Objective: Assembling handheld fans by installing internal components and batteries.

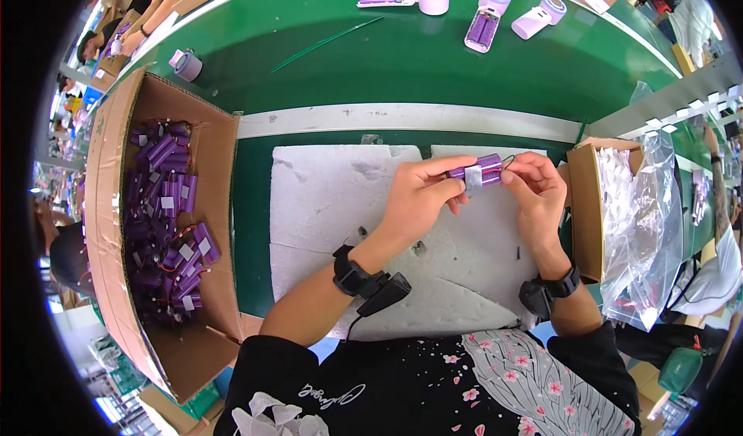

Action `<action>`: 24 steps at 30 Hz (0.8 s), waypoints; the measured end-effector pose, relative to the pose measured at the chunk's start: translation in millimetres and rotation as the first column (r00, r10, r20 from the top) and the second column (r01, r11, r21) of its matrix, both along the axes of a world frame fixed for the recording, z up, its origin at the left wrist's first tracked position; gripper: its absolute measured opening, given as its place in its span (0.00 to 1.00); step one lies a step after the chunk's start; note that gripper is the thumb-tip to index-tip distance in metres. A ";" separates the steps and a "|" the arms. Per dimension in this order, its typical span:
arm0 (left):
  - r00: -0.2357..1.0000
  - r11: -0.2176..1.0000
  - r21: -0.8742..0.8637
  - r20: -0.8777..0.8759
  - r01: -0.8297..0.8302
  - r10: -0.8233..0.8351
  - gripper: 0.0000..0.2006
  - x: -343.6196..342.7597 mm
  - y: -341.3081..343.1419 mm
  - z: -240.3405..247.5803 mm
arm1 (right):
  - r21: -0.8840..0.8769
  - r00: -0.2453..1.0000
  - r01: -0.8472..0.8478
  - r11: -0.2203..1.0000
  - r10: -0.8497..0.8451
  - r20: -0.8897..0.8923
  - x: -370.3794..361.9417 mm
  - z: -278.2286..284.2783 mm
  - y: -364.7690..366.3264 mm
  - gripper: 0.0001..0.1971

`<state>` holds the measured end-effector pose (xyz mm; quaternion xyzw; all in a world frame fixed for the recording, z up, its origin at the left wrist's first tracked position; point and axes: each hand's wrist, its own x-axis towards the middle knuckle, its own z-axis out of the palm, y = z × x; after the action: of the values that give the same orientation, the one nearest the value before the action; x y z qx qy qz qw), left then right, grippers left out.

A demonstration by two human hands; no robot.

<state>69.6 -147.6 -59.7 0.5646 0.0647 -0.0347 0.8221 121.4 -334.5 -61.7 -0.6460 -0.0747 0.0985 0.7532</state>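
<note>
A purple battery pack (487,165) with a pale tape patch hangs above the white foam sheets, gripped between the thumb and fingers of my left hand (420,192). At the pack's right end, the thumb and fingertips of my right hand (535,188) pinch its thin dark and red wires (507,161). The wire ends are partly hidden by my fingers. White foam sheets (340,204) with dents and a crack lie below both hands.
At left stands an open cardboard box (220,134) with many purple battery packs (166,204). A smaller carton (586,219) at right holds white pieces and clear plastic bags (646,227). Beyond a white rail (371,119), several lilac device bodies (484,26) and a green strip (325,45) lie on the green surface.
</note>
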 end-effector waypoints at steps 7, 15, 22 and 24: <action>0.999 0.997 -0.071 -0.031 0.036 -0.039 0.17 0.1 -3.2 6.0 | 0.209 0.999 0.021 0.978 -0.015 -0.034 1.4 -3.2 -0.5 0.17; 0.998 0.993 -0.115 -0.035 0.039 -0.043 0.17 -0.8 -3.3 4.4 | 0.311 0.995 -0.007 0.950 0.038 -0.093 3.8 -5.8 -4.4 0.18; 0.999 0.982 -0.185 -0.007 0.035 -0.037 0.18 0.1 0.0 -1.4 | 0.357 0.989 -0.042 0.933 0.090 -0.118 5.5 -9.1 -5.1 0.16; 1.000 0.980 -0.197 -0.009 0.024 -0.026 0.18 0.0 0.1 -1.8 | 0.374 0.987 -0.065 0.925 0.114 -0.110 6.2 -10.2 -5.0 0.16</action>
<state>69.5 -147.5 -61.5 0.4812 0.0587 -0.0547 0.8729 127.6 -339.5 -71.8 -0.4812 -0.0721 0.1588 0.8591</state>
